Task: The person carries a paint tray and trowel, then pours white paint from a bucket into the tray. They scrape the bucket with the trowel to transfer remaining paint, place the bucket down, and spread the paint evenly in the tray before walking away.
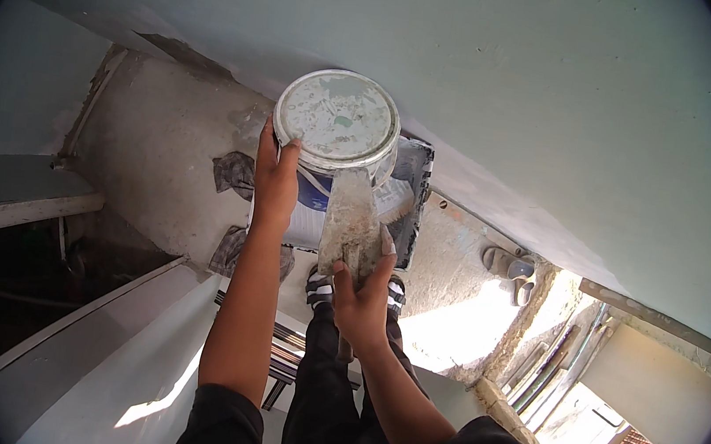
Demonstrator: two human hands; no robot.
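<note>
One round, whitish lidded bucket [339, 118], contents hidden, stands before the person over a dark-rimmed tray [417, 230] smeared with grey and white. Left hand [277, 184] clasps the bucket's left rim between thumb and fingers; right hand [363, 305] pinches a broad, crusted scraper [348, 212], blade end at the near rim, contact unclear. Probable hazards: the one-sided hold could let the bucket tip under a push, and loosened crust could foul the tray.

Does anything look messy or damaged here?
Yes: the white bucket in the left hand is smeared; crumpled cloths lie on the floor left of the tray; a ragged brown patch low on the wall looks like missing coating.
</note>
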